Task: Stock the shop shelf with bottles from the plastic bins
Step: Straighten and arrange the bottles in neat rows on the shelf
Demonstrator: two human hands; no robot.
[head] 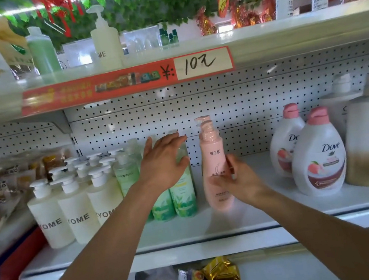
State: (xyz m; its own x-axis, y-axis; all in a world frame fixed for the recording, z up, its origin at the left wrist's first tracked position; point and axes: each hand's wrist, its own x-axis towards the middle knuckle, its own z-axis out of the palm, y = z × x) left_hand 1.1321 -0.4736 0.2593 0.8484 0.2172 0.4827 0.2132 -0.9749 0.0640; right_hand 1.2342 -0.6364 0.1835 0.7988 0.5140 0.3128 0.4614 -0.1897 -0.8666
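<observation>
Upright on the shelf (238, 215), the pink bottle (212, 159) is gripped low by the right hand (237, 180); the left hand (162, 160) spreads flat.

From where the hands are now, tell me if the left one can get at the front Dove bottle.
Probably not easily. The left hand rests on the green bottles, and the pink pump bottle and the right hand holding it stand between it and the Dove bottle.
</observation>
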